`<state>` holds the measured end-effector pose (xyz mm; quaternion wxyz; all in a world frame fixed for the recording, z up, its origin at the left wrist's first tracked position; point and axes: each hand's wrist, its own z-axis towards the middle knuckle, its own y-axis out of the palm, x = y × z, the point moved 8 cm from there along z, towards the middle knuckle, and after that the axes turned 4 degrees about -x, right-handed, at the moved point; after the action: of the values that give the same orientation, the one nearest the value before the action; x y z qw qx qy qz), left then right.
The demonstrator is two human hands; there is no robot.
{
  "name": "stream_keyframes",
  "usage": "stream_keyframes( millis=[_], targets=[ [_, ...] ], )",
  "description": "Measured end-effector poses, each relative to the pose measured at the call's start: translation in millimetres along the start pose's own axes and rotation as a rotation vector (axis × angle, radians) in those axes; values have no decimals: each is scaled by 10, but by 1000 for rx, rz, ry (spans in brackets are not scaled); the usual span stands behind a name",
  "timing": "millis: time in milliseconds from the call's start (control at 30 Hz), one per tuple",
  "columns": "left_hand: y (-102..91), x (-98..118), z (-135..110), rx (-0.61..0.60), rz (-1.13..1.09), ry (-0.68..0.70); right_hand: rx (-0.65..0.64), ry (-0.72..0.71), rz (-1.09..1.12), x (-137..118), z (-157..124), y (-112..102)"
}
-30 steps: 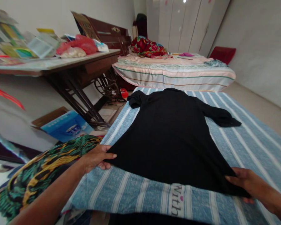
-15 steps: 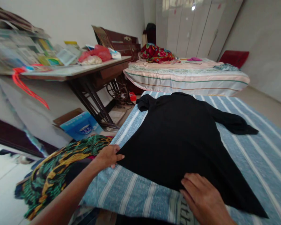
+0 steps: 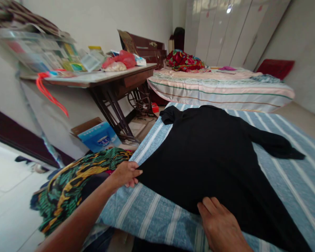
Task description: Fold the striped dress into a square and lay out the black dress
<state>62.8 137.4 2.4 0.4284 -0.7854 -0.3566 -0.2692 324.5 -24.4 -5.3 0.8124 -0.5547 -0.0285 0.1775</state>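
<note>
A black shirt [image 3: 212, 154] lies spread flat on a blue and white striped sheet [image 3: 152, 210], collar away from me and both sleeves out. My left hand [image 3: 126, 173] pinches the shirt's near left hem corner. My right hand [image 3: 220, 225] rests on the middle of the near hem, fingers curled over the cloth edge.
A green, yellow and black patterned cloth [image 3: 73, 182] is heaped at the sheet's left edge. Beyond it stand a blue box [image 3: 99, 138] and a sewing-machine table [image 3: 107, 77] loaded with papers and bags. A striped mattress [image 3: 220, 89] with a red floral bundle [image 3: 185, 61] lies behind.
My right hand has left the hem's right corner and moved left to the middle of the hem. The left hand keeps its pinch on the left corner. The view has swung left.
</note>
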Motion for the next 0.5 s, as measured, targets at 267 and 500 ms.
stream_keyframes(
  millis=[267,500],
  targets=[
    [-28,71,60,-54,-313,-9,-37,41,-48,-55,1,-52],
    [-35,59,64,-20,-171,-26,-34,50,19,13,34,-145]
  ],
)
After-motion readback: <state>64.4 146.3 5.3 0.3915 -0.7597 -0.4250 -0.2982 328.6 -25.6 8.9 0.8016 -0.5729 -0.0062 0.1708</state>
